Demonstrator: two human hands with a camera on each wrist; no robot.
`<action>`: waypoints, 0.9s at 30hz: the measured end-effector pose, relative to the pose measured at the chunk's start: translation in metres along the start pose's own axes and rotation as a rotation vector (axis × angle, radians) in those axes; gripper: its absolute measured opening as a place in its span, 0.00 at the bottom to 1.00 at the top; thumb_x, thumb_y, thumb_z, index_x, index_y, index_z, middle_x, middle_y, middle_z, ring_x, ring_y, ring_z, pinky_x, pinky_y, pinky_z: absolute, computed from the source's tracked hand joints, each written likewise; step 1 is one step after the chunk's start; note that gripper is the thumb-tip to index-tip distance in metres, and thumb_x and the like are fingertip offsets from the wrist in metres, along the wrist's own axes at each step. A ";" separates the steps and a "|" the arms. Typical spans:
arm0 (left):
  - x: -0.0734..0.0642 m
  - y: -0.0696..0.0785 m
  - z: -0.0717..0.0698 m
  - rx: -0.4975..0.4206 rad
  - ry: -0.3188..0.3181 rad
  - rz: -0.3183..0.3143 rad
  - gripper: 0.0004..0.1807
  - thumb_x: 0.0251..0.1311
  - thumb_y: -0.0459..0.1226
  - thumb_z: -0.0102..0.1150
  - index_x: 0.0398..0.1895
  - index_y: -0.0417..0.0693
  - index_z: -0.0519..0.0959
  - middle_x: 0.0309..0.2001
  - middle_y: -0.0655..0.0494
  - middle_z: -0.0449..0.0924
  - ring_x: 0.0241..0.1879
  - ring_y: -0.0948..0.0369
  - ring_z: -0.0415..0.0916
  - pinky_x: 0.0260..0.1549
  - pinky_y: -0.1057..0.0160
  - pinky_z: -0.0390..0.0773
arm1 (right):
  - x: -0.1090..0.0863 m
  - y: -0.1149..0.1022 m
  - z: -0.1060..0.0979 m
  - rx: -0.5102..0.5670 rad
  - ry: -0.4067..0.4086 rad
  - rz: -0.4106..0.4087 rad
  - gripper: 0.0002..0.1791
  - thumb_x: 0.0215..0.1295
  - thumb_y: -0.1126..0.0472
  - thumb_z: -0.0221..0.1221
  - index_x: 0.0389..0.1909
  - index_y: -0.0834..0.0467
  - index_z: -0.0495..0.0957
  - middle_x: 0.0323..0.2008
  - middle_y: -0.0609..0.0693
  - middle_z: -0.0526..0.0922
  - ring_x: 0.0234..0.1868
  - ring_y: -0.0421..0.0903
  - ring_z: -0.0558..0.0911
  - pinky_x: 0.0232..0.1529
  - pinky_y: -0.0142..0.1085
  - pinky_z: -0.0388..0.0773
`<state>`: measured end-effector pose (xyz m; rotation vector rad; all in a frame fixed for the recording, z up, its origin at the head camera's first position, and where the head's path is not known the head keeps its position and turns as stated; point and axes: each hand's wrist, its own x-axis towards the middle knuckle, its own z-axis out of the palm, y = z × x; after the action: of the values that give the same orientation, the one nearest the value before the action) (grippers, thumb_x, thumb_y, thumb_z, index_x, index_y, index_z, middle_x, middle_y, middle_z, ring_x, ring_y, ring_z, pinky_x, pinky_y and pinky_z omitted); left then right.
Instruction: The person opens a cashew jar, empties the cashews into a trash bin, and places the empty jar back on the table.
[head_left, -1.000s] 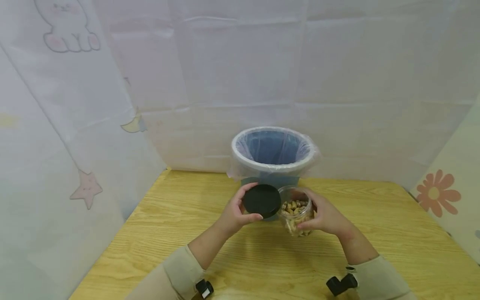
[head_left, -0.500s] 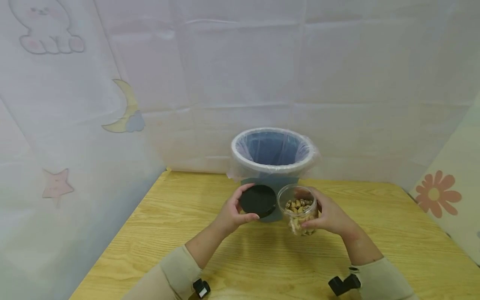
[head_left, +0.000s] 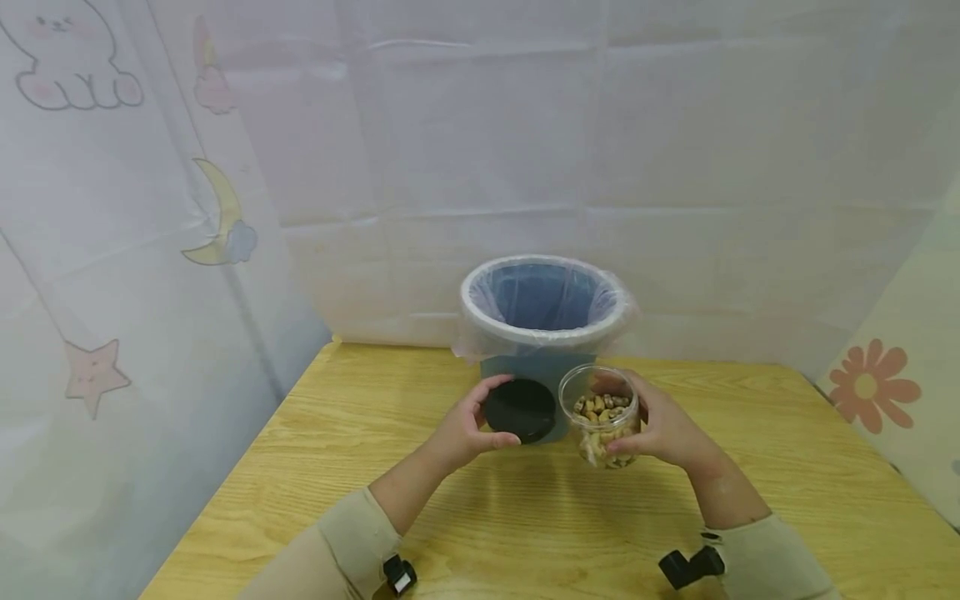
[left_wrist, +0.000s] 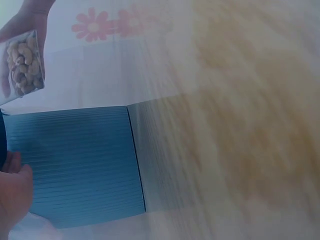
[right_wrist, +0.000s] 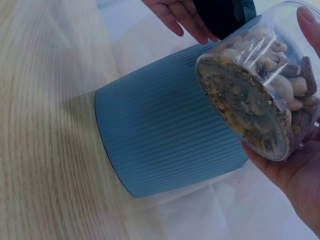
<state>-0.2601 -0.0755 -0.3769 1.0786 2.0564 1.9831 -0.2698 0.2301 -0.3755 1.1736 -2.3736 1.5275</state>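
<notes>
In the head view my left hand (head_left: 467,429) grips a round black lid (head_left: 521,411) by its edge, thumb below and fingers above. Beside it, my right hand (head_left: 667,429) holds a clear plastic jar (head_left: 600,417) partly filled with cashew nuts (head_left: 602,410). The jar's mouth is uncovered and tilts a little toward the lid; a narrow gap parts the two. From the right wrist view, crumbs (right_wrist: 235,95) show through the jar's bottom, and thumb and fingers wrap its sides. Both things are held up above the table, in front of a blue bin.
A ribbed blue bin (head_left: 536,362) with a white rim and clear liner bag (head_left: 487,300) stands at the back of the wooden table (head_left: 360,400). A pale printed sheet (head_left: 480,125) hangs behind and along the sides.
The jar has shifted slightly right and away from the lid, which it overlapped in view a second ago. The lid has dipped slightly. Both stay held, and the head view has shifted a little.
</notes>
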 end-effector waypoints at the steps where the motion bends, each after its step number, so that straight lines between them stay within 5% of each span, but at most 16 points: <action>1: 0.000 0.001 0.001 -0.002 0.000 -0.004 0.48 0.43 0.43 0.71 0.64 0.31 0.56 0.60 0.27 0.57 0.56 0.33 0.60 0.57 0.46 0.61 | 0.000 0.000 0.000 0.002 0.001 0.000 0.49 0.40 0.72 0.70 0.66 0.60 0.57 0.56 0.64 0.68 0.56 0.39 0.70 0.44 0.31 0.75; 10: 0.001 0.001 0.002 0.024 -0.015 -0.045 0.47 0.43 0.40 0.72 0.64 0.32 0.57 0.60 0.28 0.58 0.55 0.35 0.62 0.57 0.41 0.58 | 0.000 -0.002 0.000 0.028 -0.007 -0.015 0.49 0.40 0.73 0.69 0.66 0.62 0.56 0.57 0.66 0.66 0.56 0.41 0.71 0.43 0.33 0.77; 17: 0.007 -0.030 -0.001 0.104 -0.018 -0.081 0.43 0.42 0.35 0.72 0.64 0.43 0.62 0.58 0.45 0.67 0.51 0.57 0.71 0.52 0.67 0.69 | 0.000 -0.003 0.000 0.020 0.001 -0.017 0.49 0.39 0.73 0.70 0.65 0.63 0.57 0.56 0.66 0.67 0.56 0.41 0.71 0.44 0.32 0.76; 27: 0.006 -0.006 0.011 0.133 -0.070 -0.166 0.42 0.44 0.32 0.70 0.64 0.37 0.61 0.56 0.39 0.68 0.51 0.53 0.71 0.48 0.69 0.71 | -0.001 -0.006 -0.002 0.005 0.014 -0.020 0.49 0.38 0.73 0.70 0.64 0.66 0.58 0.56 0.68 0.67 0.57 0.40 0.71 0.46 0.30 0.74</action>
<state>-0.2615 -0.0629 -0.3813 0.9491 2.1889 1.7288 -0.2660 0.2307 -0.3699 1.1796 -2.3433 1.5314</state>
